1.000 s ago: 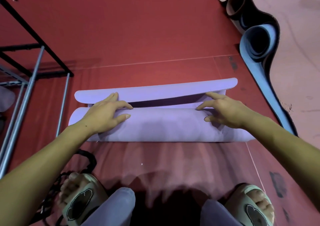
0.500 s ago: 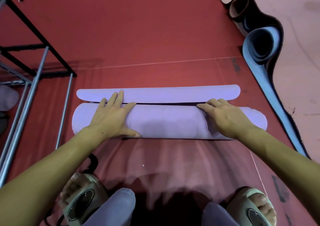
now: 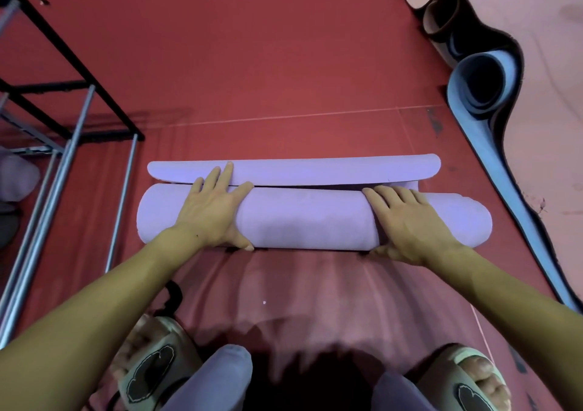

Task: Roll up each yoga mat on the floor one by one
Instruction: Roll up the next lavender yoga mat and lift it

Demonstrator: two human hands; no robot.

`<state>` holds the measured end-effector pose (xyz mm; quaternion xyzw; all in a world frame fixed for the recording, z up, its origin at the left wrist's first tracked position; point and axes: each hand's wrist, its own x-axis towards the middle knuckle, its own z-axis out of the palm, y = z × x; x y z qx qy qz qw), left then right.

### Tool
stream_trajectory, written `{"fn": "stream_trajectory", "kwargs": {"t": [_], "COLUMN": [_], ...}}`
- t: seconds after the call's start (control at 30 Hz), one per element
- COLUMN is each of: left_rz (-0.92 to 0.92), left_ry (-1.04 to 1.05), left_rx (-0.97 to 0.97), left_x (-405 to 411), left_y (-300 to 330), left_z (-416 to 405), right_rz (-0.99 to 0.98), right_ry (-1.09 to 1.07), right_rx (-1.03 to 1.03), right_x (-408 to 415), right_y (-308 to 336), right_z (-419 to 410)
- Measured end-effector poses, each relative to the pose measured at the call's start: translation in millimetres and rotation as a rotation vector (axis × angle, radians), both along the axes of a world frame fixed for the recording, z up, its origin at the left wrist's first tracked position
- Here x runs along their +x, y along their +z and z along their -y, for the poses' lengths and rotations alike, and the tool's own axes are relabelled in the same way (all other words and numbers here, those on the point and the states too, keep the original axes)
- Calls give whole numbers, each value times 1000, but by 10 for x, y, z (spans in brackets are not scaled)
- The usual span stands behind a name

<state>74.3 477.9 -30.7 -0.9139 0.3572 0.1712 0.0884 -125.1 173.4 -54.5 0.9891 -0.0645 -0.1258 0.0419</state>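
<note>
Lilac yoga mat (image 3: 309,221) lies on the red floor (image 3: 252,63) in front of your feet, nearly rolled — only a short flap (image 3: 315,169) lies flat beyond the roll. Your left hand (image 3: 211,208) presses on top with fingers straight, tips over the flap. Your right hand (image 3: 407,221) lies flat on the roll's right part, fingers extended. Blue rolled mat (image 3: 482,79) sits far right — metal rack (image 3: 63,120) left.

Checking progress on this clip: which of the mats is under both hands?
The lilac mat, under the left hand and right hand. The blue mat and brown mat lie untouched.
</note>
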Motion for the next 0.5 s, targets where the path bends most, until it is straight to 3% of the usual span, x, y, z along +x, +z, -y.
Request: {"fn": "stream_trajectory", "kwargs": {"t": [0.23, 0.5], "left_rz": [-82, -278], "left_ry": [-32, -77], "left_rx": [-28, 117], "left_x": [21, -94], "left_y": [84, 124], "left_z": [-48, -148], "right_rz": [-110, -327], "right_ry": [-21, -6], "right_rx": [44, 177], "right_x": [-20, -234], "right_y": [180, 263], "right_z": [-53, -143]}}
